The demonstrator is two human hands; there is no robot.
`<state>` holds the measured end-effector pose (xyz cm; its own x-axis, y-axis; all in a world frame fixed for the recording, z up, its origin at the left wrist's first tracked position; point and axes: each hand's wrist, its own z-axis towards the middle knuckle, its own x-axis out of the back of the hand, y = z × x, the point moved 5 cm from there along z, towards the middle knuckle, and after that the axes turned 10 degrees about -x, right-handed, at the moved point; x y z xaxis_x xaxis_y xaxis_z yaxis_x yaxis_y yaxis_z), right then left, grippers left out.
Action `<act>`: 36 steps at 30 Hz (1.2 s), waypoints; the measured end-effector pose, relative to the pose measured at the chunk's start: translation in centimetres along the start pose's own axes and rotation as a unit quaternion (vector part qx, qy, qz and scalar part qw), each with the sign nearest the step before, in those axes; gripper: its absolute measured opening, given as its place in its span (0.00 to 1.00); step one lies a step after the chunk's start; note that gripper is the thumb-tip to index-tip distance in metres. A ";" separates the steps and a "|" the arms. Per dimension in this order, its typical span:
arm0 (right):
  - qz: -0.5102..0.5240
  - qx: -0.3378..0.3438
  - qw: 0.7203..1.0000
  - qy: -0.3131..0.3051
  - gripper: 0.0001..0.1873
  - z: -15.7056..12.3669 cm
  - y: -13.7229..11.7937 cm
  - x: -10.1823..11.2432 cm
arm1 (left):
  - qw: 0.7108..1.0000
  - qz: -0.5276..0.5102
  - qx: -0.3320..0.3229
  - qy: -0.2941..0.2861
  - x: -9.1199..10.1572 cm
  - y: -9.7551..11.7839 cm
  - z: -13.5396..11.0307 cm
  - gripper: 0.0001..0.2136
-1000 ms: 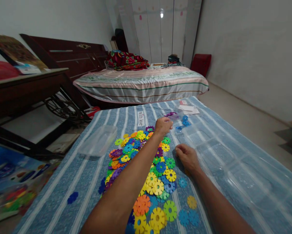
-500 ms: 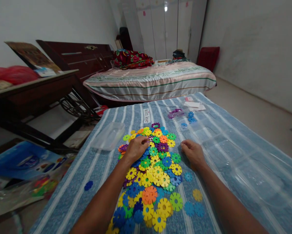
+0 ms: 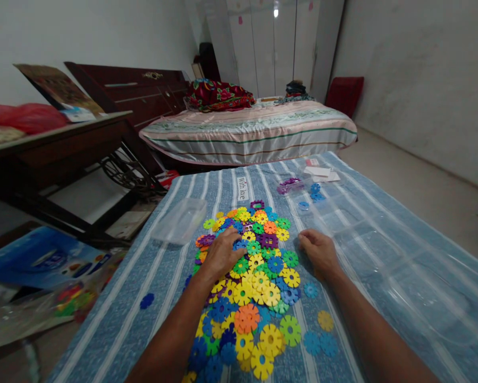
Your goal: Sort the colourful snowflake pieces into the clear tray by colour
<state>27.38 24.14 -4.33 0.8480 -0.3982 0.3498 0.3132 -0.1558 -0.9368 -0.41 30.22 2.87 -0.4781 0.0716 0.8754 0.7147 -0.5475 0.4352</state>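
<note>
A heap of coloured plastic snowflake discs (image 3: 254, 276) lies on a blue striped cloth (image 3: 162, 287). My left hand (image 3: 221, 254) rests on the heap's left side, fingers bent down onto the discs near a blue one; what it grips, if anything, is hidden. My right hand (image 3: 319, 250) lies on the cloth at the heap's right edge, fingers curled in a loose fist. Farther back, purple discs (image 3: 288, 185) and blue discs (image 3: 314, 192) sit in compartments of a clear plastic tray (image 3: 366, 244).
A clear lid (image 3: 178, 221) lies left of the heap. A lone blue disc (image 3: 147, 301) sits at the left. Beyond are a striped bed (image 3: 250, 133), a dark wooden table (image 3: 55, 143) and boxes (image 3: 35, 260) on the floor.
My left hand drew back from the far tray compartments to the heap and now presses on its left side. My right hand has stayed put.
</note>
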 end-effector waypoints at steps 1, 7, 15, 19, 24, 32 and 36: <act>0.002 -0.003 1.000 -0.003 0.15 0.0 0.0 0.0 | 1.000 -0.002 0.004 0.004 0.0 0.1 0.0 0.09; -0.001 -0.004 1.000 0.000 0.16 0.0 -0.8 0.3 | 0.999 -0.033 0.019 0.023 0.4 0.3 -0.3 0.07; -0.005 0.006 1.000 -0.003 0.15 0.1 -0.8 -0.2 | 0.996 -0.055 0.058 0.036 2.9 0.4 1.3 0.14; -0.004 -0.002 1.000 -0.006 0.15 0.2 -0.5 -0.4 | 0.988 -0.116 0.094 0.045 2.0 1.6 3.7 0.14; -0.007 -0.003 1.000 -0.013 0.15 0.3 -0.5 -0.5 | 0.964 -0.236 0.119 0.018 -1.2 6.1 8.8 0.11; 0.007 -0.002 1.000 -0.017 0.16 0.2 -0.5 -0.4 | 0.926 -0.361 0.094 0.064 -5.0 11.7 16.3 0.12; -0.015 0.001 1.000 -0.011 0.16 0.3 -0.6 -0.4 | 0.970 -0.239 0.042 0.036 -5.4 9.7 15.0 0.10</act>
<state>26.97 24.65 -3.86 0.8473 -0.3737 0.3775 0.3395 -0.1655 -0.9259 16.75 36.98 5.57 -0.7971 0.2395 0.5543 0.4412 -0.3959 0.8054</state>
